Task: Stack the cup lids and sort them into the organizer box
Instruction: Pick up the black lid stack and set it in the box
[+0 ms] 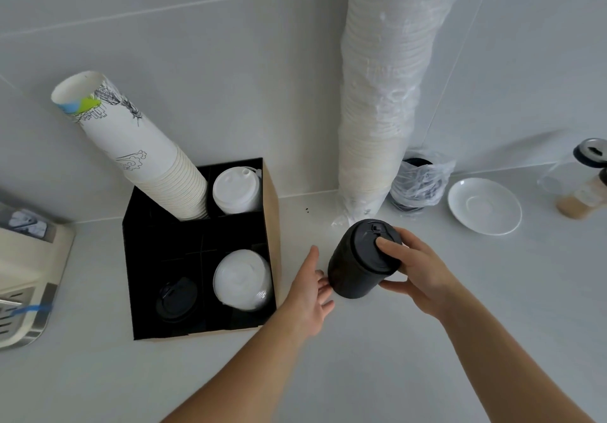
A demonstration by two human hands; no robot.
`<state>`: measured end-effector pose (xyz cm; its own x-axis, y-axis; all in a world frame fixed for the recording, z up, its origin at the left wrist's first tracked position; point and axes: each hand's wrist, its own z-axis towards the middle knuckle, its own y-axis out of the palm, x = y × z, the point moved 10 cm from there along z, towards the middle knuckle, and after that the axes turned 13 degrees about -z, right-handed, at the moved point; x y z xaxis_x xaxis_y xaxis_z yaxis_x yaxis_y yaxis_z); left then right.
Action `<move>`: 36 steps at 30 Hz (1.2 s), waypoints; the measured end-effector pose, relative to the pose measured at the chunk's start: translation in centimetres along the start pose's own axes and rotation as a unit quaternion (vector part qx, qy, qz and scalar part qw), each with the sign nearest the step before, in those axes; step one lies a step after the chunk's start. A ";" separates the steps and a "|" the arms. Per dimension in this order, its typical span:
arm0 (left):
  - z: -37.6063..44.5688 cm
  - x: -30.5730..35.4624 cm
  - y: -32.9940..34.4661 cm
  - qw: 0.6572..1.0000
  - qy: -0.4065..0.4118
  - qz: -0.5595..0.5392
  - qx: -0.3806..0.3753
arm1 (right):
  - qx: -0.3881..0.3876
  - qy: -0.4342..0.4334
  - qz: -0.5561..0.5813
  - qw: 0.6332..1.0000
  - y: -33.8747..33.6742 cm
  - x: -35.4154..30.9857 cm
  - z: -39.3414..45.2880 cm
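Two bare forearms reach in from six o'clock over a pale counter [427, 340]. At centre, the right hand [417, 268] is curled round a tall stack of black lids [361, 258], thumb pressed on the top lid and fingers wrapped under its right side. The stack leans toward seven o'clock. At its eight o'clock, the left hand [310, 294] is open, fingers straight, the tips touching the stack's lower edge and gripping nothing.

At nine o'clock of the hands sits the black organizer box [197, 330], just beside the left hand. Its near-right cell holds white lids [241, 279], its near-left cell holds a few black lids [175, 299], its far-right cell holds more white lids [236, 191], and a tilted stack of paper cups [138, 146] rises from the far-left cell.

At twelve o'clock a tall plastic-wrapped column of cups [384, 100] stands close behind the held stack. A bagged dark bundle [417, 182] sits at one o'clock, a white saucer [484, 205] at two o'clock, and a machine [26, 271] at the nine o'clock edge.
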<state>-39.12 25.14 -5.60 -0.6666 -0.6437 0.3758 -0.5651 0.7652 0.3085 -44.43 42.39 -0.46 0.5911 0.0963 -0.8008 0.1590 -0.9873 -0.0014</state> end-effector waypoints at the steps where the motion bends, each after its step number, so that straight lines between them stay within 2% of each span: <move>1: 0.2 -0.1 0.2 1.000 -0.003 0.002 0.003 | 0.002 -0.001 0.002 1.000 -0.3 0.0 -0.1; 10: 0.7 -0.7 1.6 1.000 0.001 0.003 -0.007 | -0.002 0.001 0.017 1.000 -2.4 0.3 -0.4; 14: 0.9 -1.3 1.0 1.000 0.005 0.022 0.000 | 0.004 -0.001 -0.006 1.000 -2.0 -0.1 -0.5; 30: -0.9 -1.6 -1.6 1.000 0.010 -0.011 0.004 | -0.004 -0.029 -0.044 0.999 0.7 -1.9 -2.2; 36: -3.5 -1.2 -2.6 0.998 0.029 -0.041 -0.025 | -0.014 -0.045 -0.049 0.998 1.7 -2.8 -4.0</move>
<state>-35.18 23.97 -3.79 -0.5898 -0.7035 0.3966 -0.5904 0.7107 0.3826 -42.66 40.95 4.13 0.4985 0.1796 -0.8481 0.2355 -0.9696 -0.0669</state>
